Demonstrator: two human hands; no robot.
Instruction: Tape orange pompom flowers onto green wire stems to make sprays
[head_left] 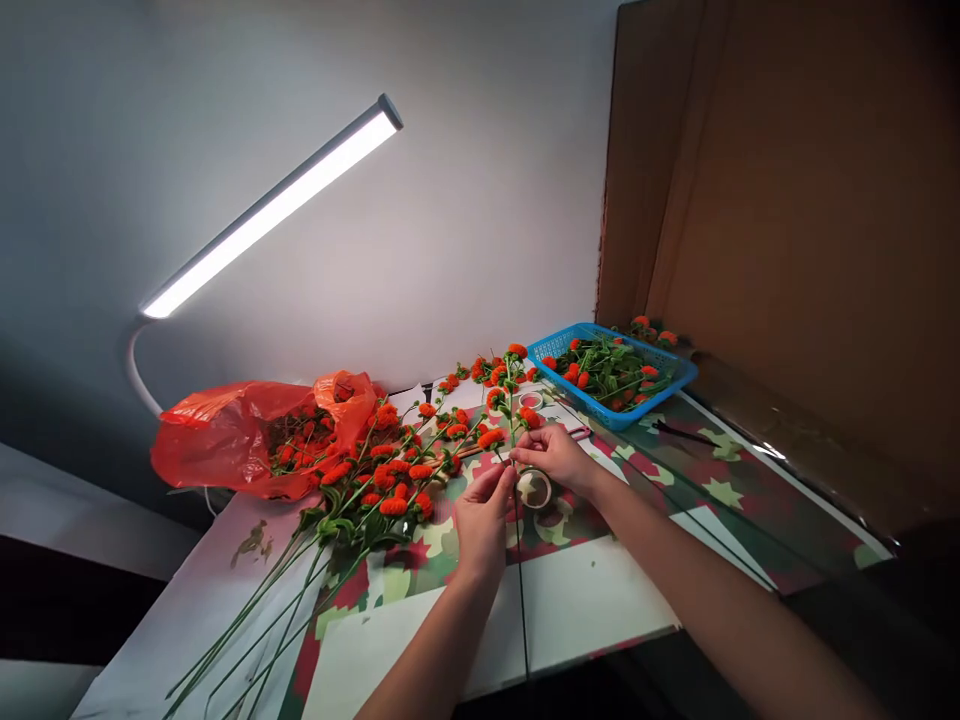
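My left hand is closed in a pinch on the stem of an orange flower spray, which stands upright with several round blooms and green leaves. Just above it, the fingers of my right hand are also pinched at the same stem. From below the fingers a thin dark wire-like line runs down towards the table's front edge. Close behind my hands lies a roll of tape, with a second pale roll farther back. What exactly lies between the fingertips is too small to make out.
Several finished-looking orange flower sprays lie at the left, long stems towards me. Behind them is a red plastic bag of flowers. A blue basket holds leaves and blooms. Pink handles show nearby. A lit lamp leans overhead; cardboard stands right.
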